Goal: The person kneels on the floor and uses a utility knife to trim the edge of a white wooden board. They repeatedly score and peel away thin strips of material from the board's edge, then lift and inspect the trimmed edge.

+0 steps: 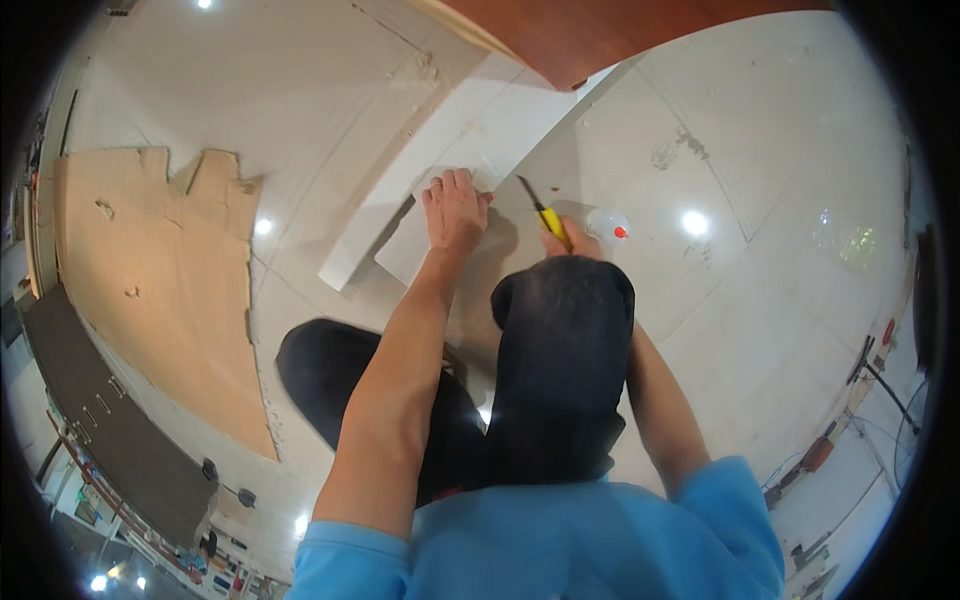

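Note:
My left hand [457, 212] lies on a white sheet [403, 243], fingers stretched forward over it and thumb apart at the right. The sheet rests against a long white board [375, 215] that runs away from me along the floor. To the right of the board, my right hand [582, 240] is closed around a yellow and black utility knife [553, 226]. Its dark blade points up and left, just right of the white board, apart from my left hand. My right knee partly hides the right hand.
Torn brown cardboard [165, 270] lies on the tiled floor at the left. A reddish-brown panel [590, 35] overhangs the far end. Beside my right hand is a small clear item with a red spot [620, 232]. Farther left lies a dark panel [115, 410]; cables [890, 395] are at the right.

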A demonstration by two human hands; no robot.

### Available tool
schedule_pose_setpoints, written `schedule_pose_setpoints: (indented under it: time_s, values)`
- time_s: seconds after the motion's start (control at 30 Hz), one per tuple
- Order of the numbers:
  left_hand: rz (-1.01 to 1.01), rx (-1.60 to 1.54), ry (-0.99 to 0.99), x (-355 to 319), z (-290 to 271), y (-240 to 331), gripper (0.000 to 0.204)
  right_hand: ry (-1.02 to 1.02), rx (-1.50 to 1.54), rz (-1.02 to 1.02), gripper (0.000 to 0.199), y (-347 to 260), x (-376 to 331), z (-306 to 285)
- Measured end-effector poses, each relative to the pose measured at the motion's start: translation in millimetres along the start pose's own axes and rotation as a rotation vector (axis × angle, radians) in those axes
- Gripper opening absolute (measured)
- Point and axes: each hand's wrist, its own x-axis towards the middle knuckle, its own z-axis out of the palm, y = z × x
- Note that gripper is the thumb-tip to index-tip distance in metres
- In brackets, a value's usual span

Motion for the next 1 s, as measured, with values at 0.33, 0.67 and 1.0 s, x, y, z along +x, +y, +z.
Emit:
schedule_pose_setpoints:
  time_s: [0.33, 0.67, 1.0]
  values:
    - [0.292, -0.322, 0.138, 42.2, -159.9, -1.1, 0.044, 0.46, 0.55, -0.004, 0.031, -72.2, -69.0, -87.7]
    - [0.661, -0.54, 0.321, 17.2, -265.9, 38.9, 0.042, 0.577, -0.129, -0.121, 0.037, -134.8, -76.0, -36.1]
    - [0.435, -0.409, -0.004, 9.0, -230.1, 24.2, 0.039, 0.353, 0.188, 0.025, 0.035, -135.3, -59.7, -69.2]
